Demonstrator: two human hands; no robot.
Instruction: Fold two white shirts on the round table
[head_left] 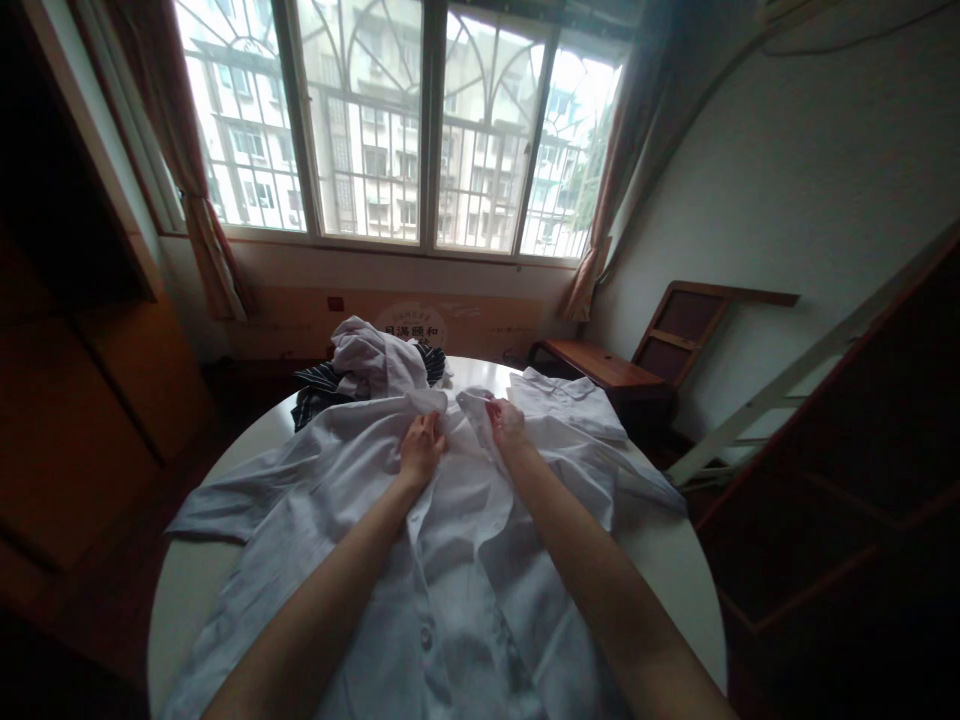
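Observation:
A white button-up shirt (450, 560) lies spread front-up over a round white table (187, 590), collar towards the window. My left hand (420, 450) rests at the shirt's collar on the left side, fingers closed on the fabric. My right hand (506, 422) pinches the right collar flap, fingers curled round it. The two hands are close together, about a hand's width apart. One sleeve (232, 505) stretches out to the left.
A heap of white and dark striped clothes (367, 370) sits at the table's far edge. A folded white shirt (566, 405) lies at the far right. Beyond stand a wooden chair (637, 360), a barred window (397, 120), and dark wooden furniture (82, 380) on the left.

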